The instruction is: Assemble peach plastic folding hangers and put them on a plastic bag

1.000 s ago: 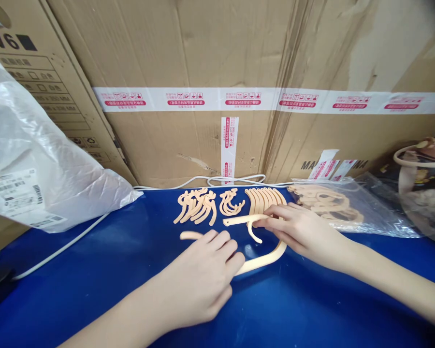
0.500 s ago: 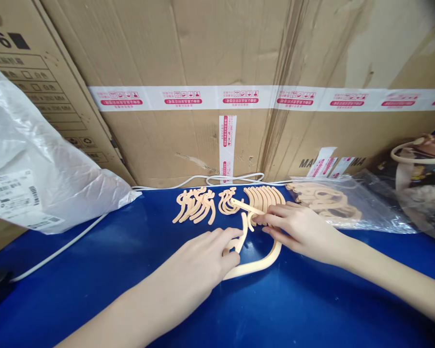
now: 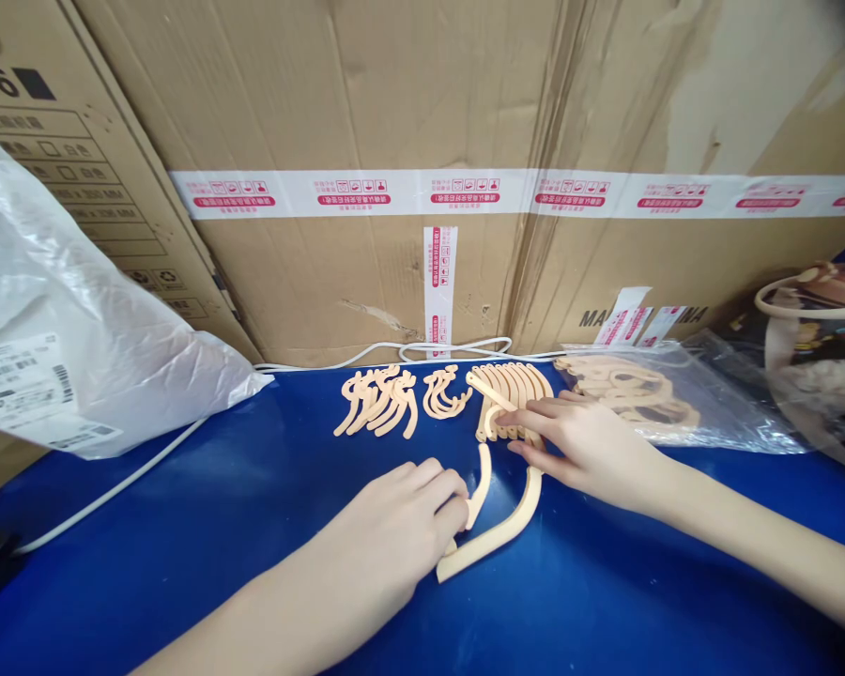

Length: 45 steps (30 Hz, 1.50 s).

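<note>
My left hand [image 3: 408, 516] is closed low in the middle, its curled fingers on a short curved cream strip [image 3: 482, 483] that sticks out upward. To the right, my right hand [image 3: 584, 437] pinches a flat cream strip with a rounded end [image 3: 489, 388]; a small curved part [image 3: 491, 421] shows beside its fingertips. Below the right hand, a longer bent cream arm [image 3: 499, 538] slants down toward my left hand. Whether these parts are joined is hidden by the fingers. Just behind the right fingertips stands a row of similar curved strips [image 3: 517, 377].
A pile of curved strips [image 3: 376, 402] and a group of hook-shaped pieces [image 3: 442, 394] lie on the blue table [image 3: 253, 545]. At right is a clear bag of parts [image 3: 626, 390]; at left, a white plastic parcel [image 3: 99, 329]. Cardboard boxes [image 3: 366, 103] and a white cable [image 3: 324, 361] line the back.
My left hand has moved slightly down and toward me, and the bent arm's lower end has swung down with it. The flat strip in my right hand has shifted a little right.
</note>
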Each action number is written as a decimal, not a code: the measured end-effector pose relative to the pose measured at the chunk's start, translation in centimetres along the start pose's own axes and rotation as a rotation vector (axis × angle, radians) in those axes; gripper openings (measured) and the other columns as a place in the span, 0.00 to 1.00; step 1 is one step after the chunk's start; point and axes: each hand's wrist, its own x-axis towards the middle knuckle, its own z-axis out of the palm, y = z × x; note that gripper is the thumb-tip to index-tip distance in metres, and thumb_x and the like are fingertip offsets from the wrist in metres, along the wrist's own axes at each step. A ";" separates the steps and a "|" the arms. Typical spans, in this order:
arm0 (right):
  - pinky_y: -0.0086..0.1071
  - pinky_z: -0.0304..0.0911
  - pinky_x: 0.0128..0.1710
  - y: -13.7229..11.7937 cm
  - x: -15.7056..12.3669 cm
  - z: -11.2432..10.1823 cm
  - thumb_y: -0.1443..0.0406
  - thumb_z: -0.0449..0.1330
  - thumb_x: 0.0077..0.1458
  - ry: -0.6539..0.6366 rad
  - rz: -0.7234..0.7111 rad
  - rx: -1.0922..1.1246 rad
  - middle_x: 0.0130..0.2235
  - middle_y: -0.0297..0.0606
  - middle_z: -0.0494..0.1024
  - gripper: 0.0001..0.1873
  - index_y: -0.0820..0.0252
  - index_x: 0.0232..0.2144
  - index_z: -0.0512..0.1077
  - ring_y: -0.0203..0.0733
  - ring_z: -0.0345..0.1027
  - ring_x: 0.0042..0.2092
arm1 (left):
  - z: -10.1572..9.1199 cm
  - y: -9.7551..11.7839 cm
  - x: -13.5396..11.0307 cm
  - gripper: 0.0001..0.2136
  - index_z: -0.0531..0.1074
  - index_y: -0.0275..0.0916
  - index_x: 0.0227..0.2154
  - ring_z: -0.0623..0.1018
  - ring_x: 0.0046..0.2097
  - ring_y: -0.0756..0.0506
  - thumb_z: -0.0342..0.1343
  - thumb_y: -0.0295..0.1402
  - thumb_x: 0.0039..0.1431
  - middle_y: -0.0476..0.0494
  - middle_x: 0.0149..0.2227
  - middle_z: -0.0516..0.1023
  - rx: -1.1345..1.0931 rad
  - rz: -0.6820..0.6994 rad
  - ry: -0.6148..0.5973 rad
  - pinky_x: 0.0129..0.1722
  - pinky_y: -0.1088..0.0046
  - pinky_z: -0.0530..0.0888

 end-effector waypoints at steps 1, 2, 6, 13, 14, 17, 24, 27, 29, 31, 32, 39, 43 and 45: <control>0.39 0.63 0.40 0.0 0.0 0.0 0.63 0.52 0.64 -0.001 0.005 0.003 0.38 0.39 0.78 0.14 0.57 0.49 0.71 0.46 0.74 0.40 | -0.1 0.2 0.1 0.13 0.68 0.39 0.39 0.73 0.45 0.43 0.50 0.17 0.55 0.43 0.44 0.75 0.002 0.006 -0.010 0.43 0.66 0.71; 0.39 0.63 0.40 -0.1 0.0 0.0 0.63 0.52 0.64 -0.002 0.008 0.008 0.38 0.39 0.79 0.14 0.57 0.48 0.71 0.46 0.74 0.40 | -0.1 0.5 0.2 0.12 0.68 0.39 0.39 0.73 0.46 0.42 0.50 0.18 0.56 0.43 0.43 0.75 0.000 0.009 -0.013 0.44 0.66 0.71; 0.39 0.63 0.40 -0.2 0.0 0.1 0.63 0.52 0.63 -0.010 0.012 0.028 0.38 0.39 0.79 0.12 0.57 0.47 0.72 0.46 0.74 0.39 | -0.5 1.8 0.5 0.05 0.68 0.38 0.38 0.73 0.45 0.41 0.48 0.26 0.63 0.43 0.39 0.75 -0.027 -0.006 0.023 0.50 0.60 0.70; 0.38 0.64 0.40 -0.9 -0.2 -0.1 0.63 0.51 0.64 -0.063 -0.059 0.068 0.38 0.40 0.76 0.12 0.57 0.47 0.70 0.45 0.71 0.39 | 0.6 2.7 0.4 0.07 0.69 0.37 0.38 0.74 0.38 0.43 0.57 0.33 0.60 0.45 0.35 0.75 0.002 -0.007 0.107 0.39 0.66 0.72; 0.37 0.64 0.39 -1.0 -0.3 -0.2 0.64 0.51 0.65 -0.090 -0.082 0.094 0.38 0.39 0.75 0.11 0.57 0.46 0.70 0.44 0.71 0.39 | 1.0 2.7 0.3 0.05 0.69 0.36 0.38 0.74 0.37 0.43 0.55 0.30 0.60 0.46 0.35 0.75 0.011 0.002 0.123 0.37 0.67 0.71; 0.32 0.63 0.37 -1.7 -0.5 -0.5 0.65 0.50 0.66 -0.194 -0.138 0.185 0.39 0.37 0.71 0.10 0.55 0.42 0.70 0.39 0.69 0.37 | 1.9 3.0 0.3 0.06 0.70 0.36 0.38 0.73 0.34 0.45 0.48 0.24 0.63 0.46 0.34 0.74 0.063 0.077 0.236 0.33 0.68 0.69; 0.25 0.59 0.33 -3.5 -0.9 -1.1 0.68 0.53 0.64 -0.315 -0.239 0.382 0.40 0.31 0.67 0.07 0.55 0.34 0.68 0.31 0.65 0.35 | 2.6 4.4 0.5 0.11 0.71 0.33 0.41 0.75 0.34 0.46 0.43 0.25 0.67 0.45 0.32 0.75 0.232 0.121 0.471 0.36 0.71 0.70; 0.26 0.58 0.31 -4.1 -1.1 -1.5 0.68 0.57 0.60 -0.323 -0.216 0.388 0.38 0.30 0.69 0.03 0.56 0.37 0.67 0.32 0.65 0.32 | 2.8 4.8 -0.2 0.11 0.72 0.34 0.36 0.73 0.31 0.47 0.44 0.25 0.66 0.47 0.28 0.73 0.232 0.103 0.417 0.33 0.71 0.69; 0.26 0.58 0.29 -4.3 -0.8 -1.8 0.64 0.60 0.58 -0.343 -0.197 0.435 0.34 0.29 0.71 0.07 0.56 0.39 0.66 0.33 0.65 0.30 | 2.8 4.9 -0.8 0.10 0.72 0.35 0.34 0.71 0.29 0.47 0.44 0.24 0.64 0.47 0.27 0.72 0.200 0.099 0.353 0.29 0.71 0.68; 0.26 0.60 0.30 -4.4 -0.2 -1.8 0.59 0.59 0.60 -0.324 -0.191 0.490 0.33 0.29 0.73 0.09 0.57 0.39 0.67 0.33 0.67 0.30 | 2.7 4.8 -1.4 0.10 0.71 0.36 0.35 0.71 0.29 0.46 0.45 0.24 0.64 0.47 0.28 0.72 0.176 0.117 0.304 0.30 0.70 0.68; 0.26 0.62 0.31 -4.4 0.3 -1.6 0.59 0.57 0.61 -0.292 -0.187 0.487 0.35 0.31 0.74 0.09 0.57 0.40 0.68 0.34 0.68 0.32 | 2.7 4.6 -1.6 0.09 0.71 0.36 0.35 0.71 0.30 0.46 0.45 0.24 0.65 0.47 0.29 0.73 0.161 0.129 0.282 0.30 0.70 0.68; 0.34 0.65 0.36 -5.3 3.4 2.1 0.62 0.51 0.65 -0.013 -0.211 0.108 0.42 0.43 0.73 0.12 0.61 0.39 0.73 0.40 0.71 0.36 | 1.6 3.4 -3.1 0.05 0.68 0.41 0.32 0.73 0.36 0.47 0.51 0.25 0.62 0.49 0.36 0.75 0.001 0.114 0.201 0.31 0.72 0.67; 0.33 0.64 0.37 -5.3 3.5 1.7 0.66 0.49 0.65 0.048 -0.183 0.159 0.36 0.40 0.73 0.10 0.62 0.35 0.69 0.40 0.69 0.37 | 0.0 4.1 -3.8 0.02 0.67 0.39 0.36 0.76 0.34 0.44 0.51 0.28 0.61 0.46 0.34 0.75 -0.015 -0.287 0.087 0.29 0.70 0.68; 0.31 0.63 0.35 -4.9 3.1 0.7 0.65 0.50 0.64 0.097 -0.106 0.285 0.34 0.37 0.73 0.08 0.60 0.35 0.67 0.38 0.68 0.35 | -0.4 4.7 -3.7 0.08 0.65 0.39 0.35 0.77 0.33 0.41 0.55 0.37 0.60 0.46 0.32 0.75 -0.038 -0.475 0.005 0.26 0.69 0.68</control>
